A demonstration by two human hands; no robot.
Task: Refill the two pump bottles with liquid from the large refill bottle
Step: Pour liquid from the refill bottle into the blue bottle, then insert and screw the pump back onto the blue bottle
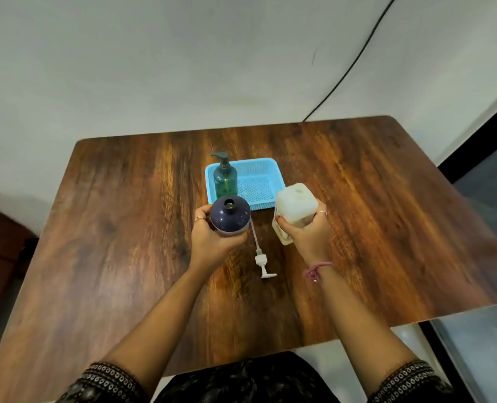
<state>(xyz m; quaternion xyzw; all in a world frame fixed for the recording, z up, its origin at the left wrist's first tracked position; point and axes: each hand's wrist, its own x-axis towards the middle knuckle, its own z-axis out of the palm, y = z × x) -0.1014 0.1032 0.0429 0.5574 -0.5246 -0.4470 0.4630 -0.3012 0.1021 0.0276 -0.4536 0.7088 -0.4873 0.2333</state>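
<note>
My left hand grips a dark blue bottle that stands upright on the table with its neck open and no pump in it. Its white pump with a long tube lies on the table between my hands. My right hand holds the large white refill bottle around its body, upright, just right of the blue bottle. A green pump bottle with a dark pump head stands in the left part of a light blue basket.
The basket sits at the middle of the brown wooden table, just behind my hands. A black cable runs down the white wall to the table's back edge. The table's right edge borders a dark-framed glass panel.
</note>
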